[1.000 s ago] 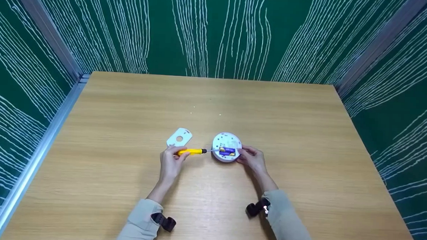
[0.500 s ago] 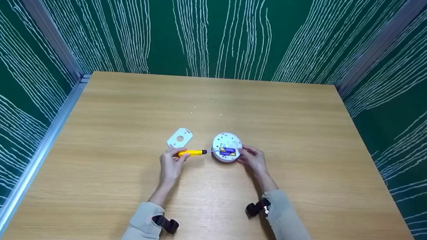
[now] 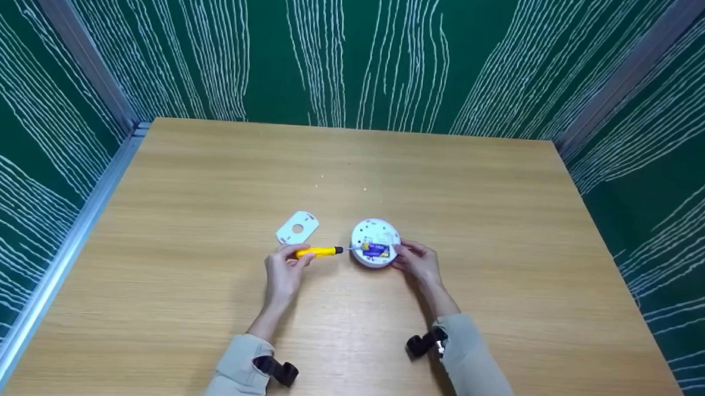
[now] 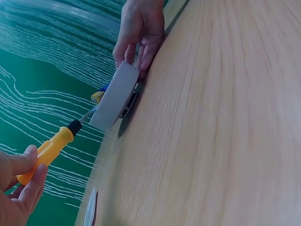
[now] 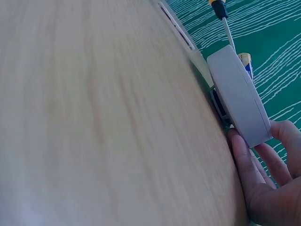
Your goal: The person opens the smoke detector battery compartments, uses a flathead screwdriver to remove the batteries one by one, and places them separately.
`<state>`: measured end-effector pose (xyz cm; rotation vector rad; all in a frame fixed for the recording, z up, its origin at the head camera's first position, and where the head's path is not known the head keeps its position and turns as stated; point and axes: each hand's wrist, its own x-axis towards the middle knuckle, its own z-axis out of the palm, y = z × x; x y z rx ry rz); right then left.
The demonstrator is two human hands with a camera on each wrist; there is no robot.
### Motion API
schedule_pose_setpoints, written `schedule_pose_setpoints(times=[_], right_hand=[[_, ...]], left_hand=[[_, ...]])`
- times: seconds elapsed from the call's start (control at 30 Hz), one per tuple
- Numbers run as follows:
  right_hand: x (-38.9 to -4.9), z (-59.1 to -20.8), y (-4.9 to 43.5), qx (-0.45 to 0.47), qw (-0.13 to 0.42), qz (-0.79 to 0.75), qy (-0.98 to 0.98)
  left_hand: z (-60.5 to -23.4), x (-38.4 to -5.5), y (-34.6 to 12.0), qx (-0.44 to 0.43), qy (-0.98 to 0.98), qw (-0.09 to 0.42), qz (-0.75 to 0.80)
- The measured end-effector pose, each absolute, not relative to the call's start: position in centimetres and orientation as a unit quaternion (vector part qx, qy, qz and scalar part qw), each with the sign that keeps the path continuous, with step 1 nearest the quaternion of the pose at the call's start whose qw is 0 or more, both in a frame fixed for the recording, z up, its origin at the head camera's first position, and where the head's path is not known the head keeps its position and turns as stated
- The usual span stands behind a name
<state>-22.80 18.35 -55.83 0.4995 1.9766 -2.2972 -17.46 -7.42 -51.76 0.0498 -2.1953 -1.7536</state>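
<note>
In the head view my left hand holds a yellow-handled screwdriver, thumb and fingers round the handle. The screwdriver's shaft reaches the end of a purple-and-yellow battery in a round white smoke alarm. Both wrist views show that battery end standing up above the alarm's face. A second battery lies beside it, lower in the head view. My right hand grips the alarm's right rim, thumb on top and fingers at the side and beneath. Black parts show under the alarm.
A white mounting plate with a round hole lies on the wooden table, just beyond my left hand. Small white specks are scattered farther back. Green walls with white lines enclose the table's back and sides.
The battery end at the screwdriver's tip looks raised compared with before. My left hand and the screwdriver have shifted slightly right. My right hand and the alarm stay nearly in place.
</note>
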Motion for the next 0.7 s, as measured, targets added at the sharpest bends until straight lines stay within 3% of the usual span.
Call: schedule_pose_setpoints(times=[0.3, 0.7], right_hand=[[-22.9, -55.89, 18.43, 0.166, 0.042, -0.744, 0.645], [-23.39, -55.13, 18.74, 0.147, 0.074, -0.726, 0.668]], left_hand=[[-51.19, -17.09, -7.43, 0.04, -0.775, 0.147, -0.614], [-51.01, -16.95, -8.15, 0.051, -0.748, 0.193, -0.633]])
